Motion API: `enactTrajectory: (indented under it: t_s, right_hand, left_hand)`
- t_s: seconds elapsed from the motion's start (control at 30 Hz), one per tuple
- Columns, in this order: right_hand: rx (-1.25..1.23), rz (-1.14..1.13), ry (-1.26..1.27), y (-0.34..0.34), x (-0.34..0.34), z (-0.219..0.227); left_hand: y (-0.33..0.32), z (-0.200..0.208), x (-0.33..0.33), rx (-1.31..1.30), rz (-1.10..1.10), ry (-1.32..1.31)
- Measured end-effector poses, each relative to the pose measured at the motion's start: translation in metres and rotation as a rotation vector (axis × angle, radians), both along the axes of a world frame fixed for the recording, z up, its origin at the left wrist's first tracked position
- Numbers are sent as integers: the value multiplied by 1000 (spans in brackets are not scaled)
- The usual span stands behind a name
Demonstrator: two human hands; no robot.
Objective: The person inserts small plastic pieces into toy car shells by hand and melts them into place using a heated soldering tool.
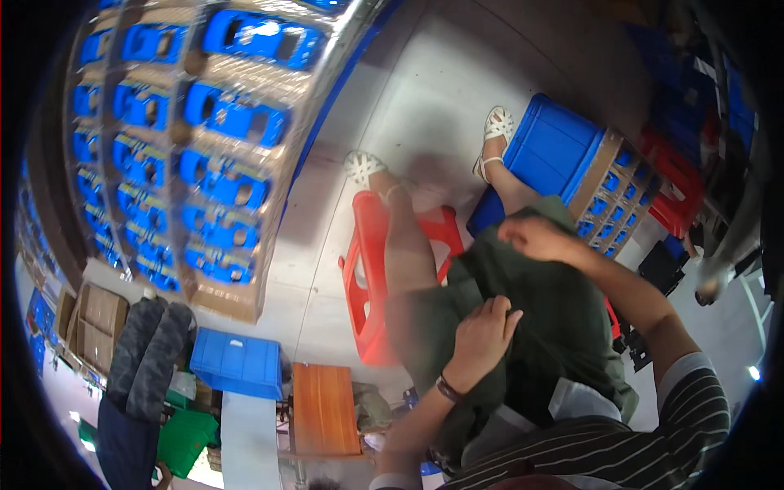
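Observation:
My left hand (483, 336), with a dark bracelet at its wrist, lies over the lap of my dark green shorts (555, 302). Its fingers are closed together; whether they pinch the cloth or something small is hidden. Farther out, near the knee, my right hand (535, 238) is held with its fingers curled in and no object showing in them. It is slightly blurred. A red plastic stool (371, 286) stands under and beside my left leg.
To the left, a tall rack (278, 175) holds rows of blue plastic parts in cardboard dividers. A blue crate (551, 143) stands beside a divided box of blue parts (612, 196). Another blue crate (237, 363), a wooden board (325, 408) and a person in camouflage trousers (151, 359) are lower left.

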State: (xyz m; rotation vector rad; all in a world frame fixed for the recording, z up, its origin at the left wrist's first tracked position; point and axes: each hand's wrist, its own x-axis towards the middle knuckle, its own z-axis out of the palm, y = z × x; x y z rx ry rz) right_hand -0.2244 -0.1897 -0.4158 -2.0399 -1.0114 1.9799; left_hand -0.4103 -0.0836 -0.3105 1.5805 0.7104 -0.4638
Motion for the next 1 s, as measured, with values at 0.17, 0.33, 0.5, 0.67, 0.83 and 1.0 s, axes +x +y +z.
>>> enactTrajectory:
  t_s: [0.17,0.33,0.5,0.67,0.83,1.0]
  right_hand:
    - [133,-132,-387,35,68,-135]
    - [132,-471,-299,27,126,-253]
    - [42,-873,-163,56,167,-318]
    - [200,-1000,-129,71,197,-363]
    - [440,-789,-335,85,206,-382]
    - [919,-516,-558,167,213,-388]
  left_hand:
    - [12,-44,33,3,138,-4]
    - [19,-73,28,-86,43,198]
    - [44,-90,51,-13,59,274]
    - [50,-104,72,-27,113,365]
    - [52,-125,69,-82,94,385]
    - [59,-130,78,-106,96,401]
